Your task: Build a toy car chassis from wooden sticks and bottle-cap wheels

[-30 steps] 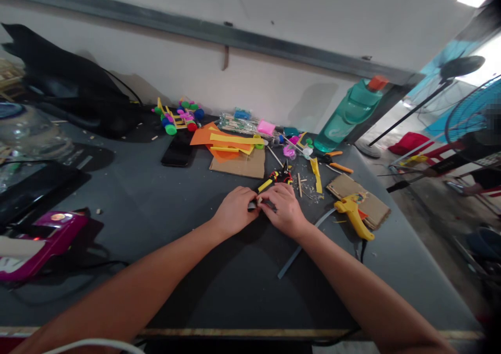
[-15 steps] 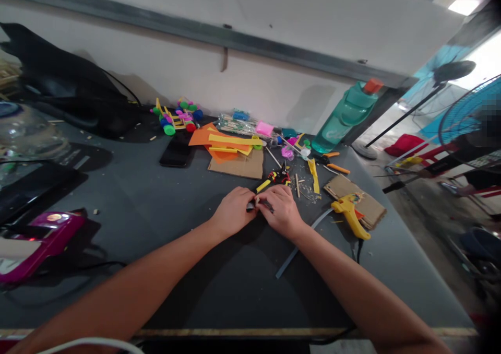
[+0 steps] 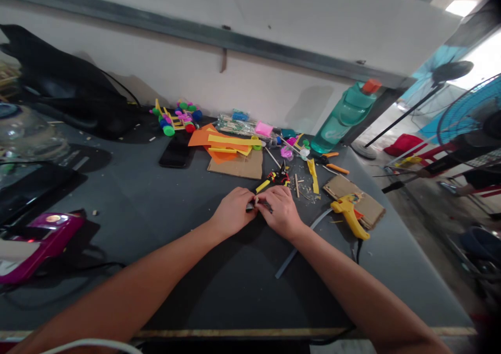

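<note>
My left hand and my right hand meet at the middle of the dark grey table. Both have their fingers pinched together on a small grey piece held between them; a pale stick end shows at the fingertips. The rest of the piece is hidden by my fingers. Just beyond my hands lie yellow-and-red handled pliers. A thin grey strip lies on the table under my right wrist.
A yellow glue gun rests on cardboard at the right. Orange and yellow foam sheets, a black phone, a colourful toy and a teal bottle stand behind. A magenta device is at the left; a fan stands off the table.
Both hands have stayed together on the small piece, with only slight finger shifts. The view has drifted a little.
</note>
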A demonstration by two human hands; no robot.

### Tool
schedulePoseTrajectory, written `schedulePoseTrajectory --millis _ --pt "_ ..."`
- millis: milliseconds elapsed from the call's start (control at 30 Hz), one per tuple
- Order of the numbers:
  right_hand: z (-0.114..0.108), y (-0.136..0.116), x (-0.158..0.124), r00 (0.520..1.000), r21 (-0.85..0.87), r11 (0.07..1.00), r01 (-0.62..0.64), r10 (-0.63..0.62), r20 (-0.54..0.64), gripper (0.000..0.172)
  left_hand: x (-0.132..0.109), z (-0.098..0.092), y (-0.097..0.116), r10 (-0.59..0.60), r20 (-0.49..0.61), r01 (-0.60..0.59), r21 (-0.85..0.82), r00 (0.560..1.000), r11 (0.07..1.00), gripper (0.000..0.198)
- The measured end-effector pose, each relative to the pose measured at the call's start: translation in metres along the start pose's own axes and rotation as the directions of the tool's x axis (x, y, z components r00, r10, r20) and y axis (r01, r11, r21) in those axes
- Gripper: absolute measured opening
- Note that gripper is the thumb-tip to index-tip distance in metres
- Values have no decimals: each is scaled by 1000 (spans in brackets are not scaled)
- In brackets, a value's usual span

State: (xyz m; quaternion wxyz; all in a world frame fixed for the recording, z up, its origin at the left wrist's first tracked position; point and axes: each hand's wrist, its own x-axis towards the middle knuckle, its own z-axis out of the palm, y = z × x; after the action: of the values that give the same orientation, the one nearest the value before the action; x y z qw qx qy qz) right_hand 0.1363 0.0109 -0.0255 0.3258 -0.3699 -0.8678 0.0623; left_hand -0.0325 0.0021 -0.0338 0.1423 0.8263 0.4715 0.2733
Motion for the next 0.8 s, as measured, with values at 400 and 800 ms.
schedulePoseTrajectory --millis 400,800 --pt "1 3 0 1000 38 999 -18 18 12 11 -3 1 -2 16 0 -16 -2 1000 1000 11" --pt "-18 13 -4 993 -11 998 -62 63 98 35 -2 -13 -13 -100 11 100 -119 995 988 30"
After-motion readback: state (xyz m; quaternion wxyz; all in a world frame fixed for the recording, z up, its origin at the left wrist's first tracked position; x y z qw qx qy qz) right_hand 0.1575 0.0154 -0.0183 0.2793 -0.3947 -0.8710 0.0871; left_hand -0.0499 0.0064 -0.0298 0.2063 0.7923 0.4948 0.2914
